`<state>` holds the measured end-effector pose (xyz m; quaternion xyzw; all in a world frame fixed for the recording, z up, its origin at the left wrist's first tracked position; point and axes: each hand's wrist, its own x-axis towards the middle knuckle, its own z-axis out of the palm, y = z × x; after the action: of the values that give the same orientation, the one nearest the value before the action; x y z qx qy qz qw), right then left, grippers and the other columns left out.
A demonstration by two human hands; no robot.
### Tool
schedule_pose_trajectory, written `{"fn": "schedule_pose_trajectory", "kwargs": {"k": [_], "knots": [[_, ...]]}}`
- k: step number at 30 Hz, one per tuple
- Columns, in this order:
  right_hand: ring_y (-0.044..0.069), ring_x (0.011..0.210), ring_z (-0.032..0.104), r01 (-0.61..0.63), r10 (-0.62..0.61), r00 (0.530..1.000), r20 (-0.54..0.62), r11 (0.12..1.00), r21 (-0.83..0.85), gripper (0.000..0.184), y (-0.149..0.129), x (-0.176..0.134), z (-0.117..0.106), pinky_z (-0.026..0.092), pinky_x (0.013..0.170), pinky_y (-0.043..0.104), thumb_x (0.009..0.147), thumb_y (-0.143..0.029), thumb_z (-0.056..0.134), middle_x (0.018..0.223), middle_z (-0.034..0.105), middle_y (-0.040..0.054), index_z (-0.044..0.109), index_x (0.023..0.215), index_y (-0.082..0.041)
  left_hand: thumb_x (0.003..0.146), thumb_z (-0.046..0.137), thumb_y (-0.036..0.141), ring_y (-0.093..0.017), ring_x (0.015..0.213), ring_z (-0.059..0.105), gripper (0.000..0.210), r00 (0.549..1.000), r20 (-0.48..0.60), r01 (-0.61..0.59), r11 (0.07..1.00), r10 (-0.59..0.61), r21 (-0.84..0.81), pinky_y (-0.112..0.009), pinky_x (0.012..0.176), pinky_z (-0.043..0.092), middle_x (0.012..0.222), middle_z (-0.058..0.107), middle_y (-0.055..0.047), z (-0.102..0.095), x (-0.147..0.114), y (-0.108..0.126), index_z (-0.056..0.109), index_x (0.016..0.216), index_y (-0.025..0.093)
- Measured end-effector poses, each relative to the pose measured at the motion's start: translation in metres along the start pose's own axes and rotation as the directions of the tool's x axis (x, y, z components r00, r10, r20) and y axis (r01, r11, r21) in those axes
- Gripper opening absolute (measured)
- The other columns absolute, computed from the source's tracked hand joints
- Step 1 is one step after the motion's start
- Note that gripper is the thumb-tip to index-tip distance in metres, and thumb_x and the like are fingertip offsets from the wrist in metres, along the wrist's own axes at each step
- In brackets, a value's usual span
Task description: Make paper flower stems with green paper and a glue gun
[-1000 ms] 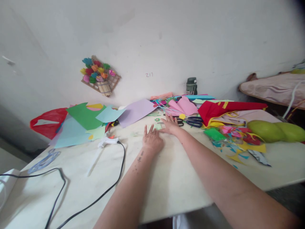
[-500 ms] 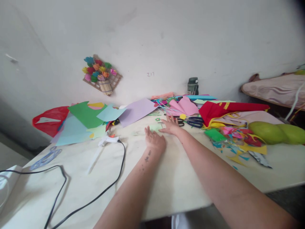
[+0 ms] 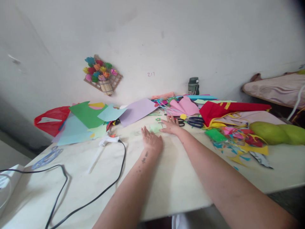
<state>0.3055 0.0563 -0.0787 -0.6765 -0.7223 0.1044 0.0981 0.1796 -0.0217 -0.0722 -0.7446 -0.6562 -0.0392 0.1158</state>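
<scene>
Below a pale wall [image 3: 152, 38], a light tabletop [image 3: 181, 184] bears a small light-green paper [image 3: 155, 128] lying flat between the two hands, with a lavender sheet [image 3: 135, 112] behind it to the left, a white glue gun [image 3: 111, 140] well to its left and navy-handled scissors [image 3: 195, 122] to its right. On the paper's near left side, the left hand [image 3: 152, 140] has its fingers loosely extended, gripping nothing. At its right edge, the right hand [image 3: 171, 126] is spread out, ungrasping, though whether its fingertips press the paper I cannot tell.
</scene>
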Motion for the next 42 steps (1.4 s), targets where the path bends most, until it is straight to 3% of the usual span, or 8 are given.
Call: {"fn": "schedule_pose_trajectory", "kwargs": {"k": [7, 11, 14, 22, 26, 32, 39, 42], "knots": [[0.032, 0.128, 0.003, 0.055, -0.058, 0.989, -0.134, 0.998, -0.029, 0.076, -0.002, -0.006, -0.005, 0.004, 0.099, 0.052, 0.063, -0.051, 0.059, 0.141, 0.014, 0.0084, 0.032, 0.130, -0.026, 0.079, 0.032, 0.038, -0.030, 0.129, 0.008, 0.054, 0.999, -0.006, -0.039, 0.999, 0.038, -0.033, -0.047, 0.101, -0.009, 0.127, 0.041, -0.020, 0.000, 0.001, -0.002, 0.052, 0.113, 0.003], [0.021, 0.113, 0.038, 0.251, -0.201, 0.898, -0.391, 0.965, 0.080, 0.044, -0.021, -0.008, -0.004, 0.028, 0.094, 0.034, 0.071, -0.018, 0.052, 0.125, 0.042, 0.0091, 0.050, 0.115, -0.020, 0.079, 0.027, 0.038, -0.029, 0.128, 0.009, 0.055, 0.999, 0.024, -0.036, 0.999, 0.037, -0.021, -0.049, 0.101, -0.005, 0.130, 0.038, -0.019, -0.001, -0.001, -0.002, 0.048, 0.117, 0.004], [0.013, 0.089, 0.053, 0.310, -0.190, 0.909, -0.371, 0.903, 0.298, 0.039, -0.041, -0.007, 0.008, 0.039, 0.080, 0.024, 0.070, -0.004, 0.042, 0.099, 0.058, 0.0072, 0.055, 0.105, -0.014, 0.078, 0.028, 0.031, -0.029, 0.127, 0.017, 0.051, 0.995, 0.097, -0.023, 0.992, 0.035, -0.126, -0.051, 0.099, 0.007, 0.131, 0.037, -0.016, -0.005, 0.001, -0.007, 0.047, 0.119, 0.008], [0.012, 0.075, 0.054, 0.405, -0.337, 0.907, -0.251, 0.863, 0.302, 0.029, -0.043, -0.006, 0.024, 0.041, 0.072, 0.022, 0.064, -0.004, 0.050, 0.089, 0.060, 0.0052, 0.062, 0.088, -0.015, 0.068, 0.041, 0.019, -0.024, 0.106, 0.045, 0.037, 0.992, 0.003, 0.123, 0.948, -0.128, -0.292, -0.041, 0.089, 0.030, 0.102, 0.060, -0.009, -0.017, 0.021, -0.076, 0.061, 0.098, 0.024], [0.012, 0.069, 0.054, 0.410, -0.349, 0.904, -0.246, 0.871, 0.271, 0.019, -0.028, -0.004, 0.014, 0.041, 0.067, 0.022, 0.064, -0.009, 0.056, 0.082, 0.060, 0.0039, 0.065, 0.079, -0.016, 0.066, 0.049, 0.026, -0.023, 0.100, 0.048, 0.031, 0.999, 0.038, 0.005, 0.925, 0.011, -0.380, -0.037, 0.087, 0.032, 0.087, 0.063, -0.004, -0.012, 0.024, -0.103, 0.062, 0.095, 0.028], [0.011, 0.066, 0.053, 0.412, -0.362, 0.905, -0.222, 0.877, 0.246, 0.017, -0.019, -0.005, 0.006, 0.041, 0.064, 0.021, 0.063, -0.010, 0.058, 0.079, 0.061, 0.0033, 0.067, 0.075, -0.016, 0.065, 0.054, 0.030, -0.019, 0.086, 0.052, 0.016, 0.997, 0.000, -0.063, 0.878, 0.071, -0.475, -0.028, 0.075, 0.039, 0.089, 0.061, -0.003, 0.006, 0.026, -0.110, 0.064, 0.075, 0.023], [0.016, 0.082, 0.052, 0.578, -0.524, 0.795, -0.307, 0.808, 0.115, 0.015, -0.038, -0.004, 0.017, 0.039, 0.077, 0.026, 0.066, -0.014, 0.059, 0.083, 0.060, 0.0060, 0.068, 0.078, -0.016, 0.064, 0.055, 0.026, -0.017, 0.082, 0.053, 0.010, 0.994, -0.043, -0.109, 0.854, 0.101, -0.508, -0.026, 0.072, 0.040, 0.086, 0.061, -0.002, 0.014, 0.029, -0.113, 0.063, 0.069, 0.022], [0.013, 0.073, 0.052, 0.546, -0.481, 0.826, -0.292, 0.811, 0.209, 0.011, -0.043, 0.000, 0.026, 0.039, 0.069, 0.023, 0.065, -0.016, 0.062, 0.078, 0.058, 0.0038, 0.067, 0.074, -0.017, 0.063, 0.057, 0.027, -0.017, 0.080, 0.053, 0.012, 0.996, -0.050, -0.088, 0.852, 0.073, -0.516, -0.026, 0.071, 0.041, 0.082, 0.061, -0.002, 0.014, 0.029, -0.113, 0.061, 0.073, 0.021]]}}
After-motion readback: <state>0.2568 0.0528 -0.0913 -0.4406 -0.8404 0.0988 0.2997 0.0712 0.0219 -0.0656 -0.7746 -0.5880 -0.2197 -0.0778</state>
